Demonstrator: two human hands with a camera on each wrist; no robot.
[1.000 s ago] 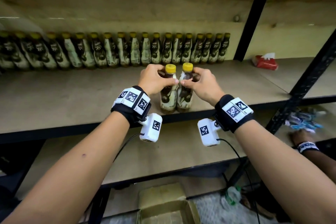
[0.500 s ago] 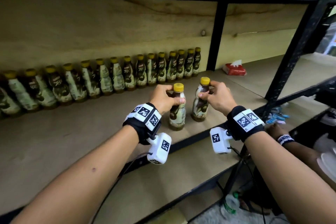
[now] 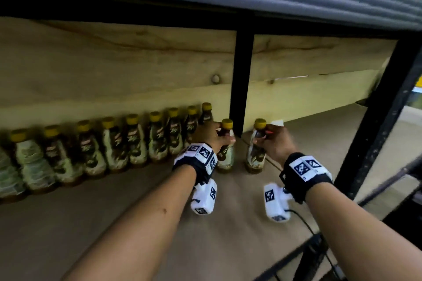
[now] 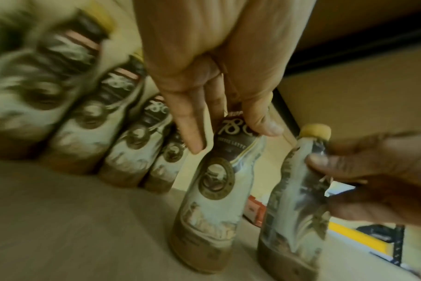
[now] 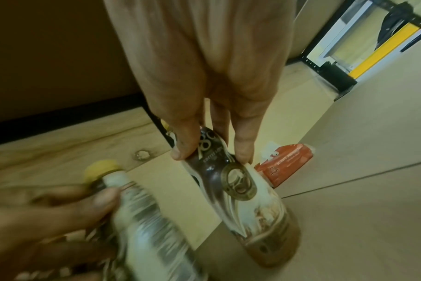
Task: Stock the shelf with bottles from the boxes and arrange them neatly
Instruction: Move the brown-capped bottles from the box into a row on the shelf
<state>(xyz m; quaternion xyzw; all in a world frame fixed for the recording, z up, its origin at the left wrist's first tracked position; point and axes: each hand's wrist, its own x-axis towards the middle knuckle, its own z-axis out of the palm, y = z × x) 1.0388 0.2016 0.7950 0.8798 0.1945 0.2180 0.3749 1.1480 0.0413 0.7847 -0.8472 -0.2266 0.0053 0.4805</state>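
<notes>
Two bottles upright, caps up, left hand (image 3: 209,136) grip on left bottle (image 3: 226,150), right hand (image 3: 275,143) on right bottle (image 3: 255,153).

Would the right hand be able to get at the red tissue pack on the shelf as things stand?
Probably not straight away: the right hand is gripping a bottle by its neck. The tissue pack lies just beyond it on the shelf board with nothing between, so once the bottle is released the way looks free.
</notes>
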